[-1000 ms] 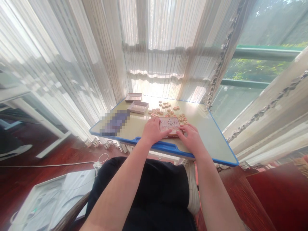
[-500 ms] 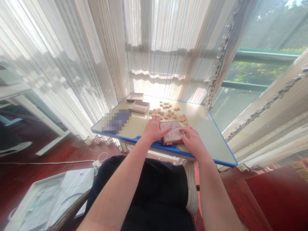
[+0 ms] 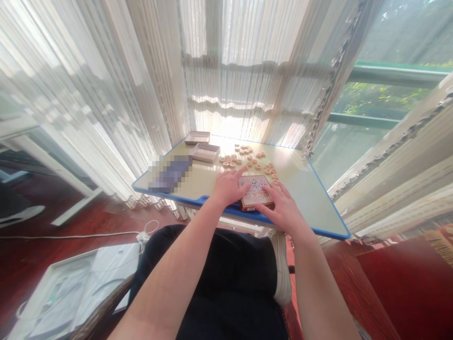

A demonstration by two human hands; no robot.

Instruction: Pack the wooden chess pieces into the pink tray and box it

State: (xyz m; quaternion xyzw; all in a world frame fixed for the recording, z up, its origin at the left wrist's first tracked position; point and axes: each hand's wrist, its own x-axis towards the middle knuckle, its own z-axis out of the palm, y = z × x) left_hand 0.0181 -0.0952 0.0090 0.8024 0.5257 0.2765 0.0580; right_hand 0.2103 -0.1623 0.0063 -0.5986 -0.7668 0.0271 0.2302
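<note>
A flat cardboard box (image 3: 255, 194) with dark brush lettering on its pale lid lies on the table near the front edge. My left hand (image 3: 229, 187) is at the box's left side, fingers spread past its far left corner, the thumb resting over the lid. My right hand (image 3: 285, 208) lies at the right side, fingers apart, its thumb along the near edge and fingertips by the right edge. Beyond the box, several round wooden Chinese chess pieces (image 3: 258, 166) are scattered, some of them right by my fingertips.
Two shallow box trays (image 3: 206, 159) stand at the back left of the blue-edged table (image 3: 304, 198). Left of my hands lies a pixelated dark item (image 3: 171, 174). Sheer curtains (image 3: 240, 85) hang behind. On the floor at left is an open white case (image 3: 81, 283).
My left fingers have stretched out farther over the box's far left corner. My right hand has spread, its thumb now at the near edge. The view has tilted slightly.
</note>
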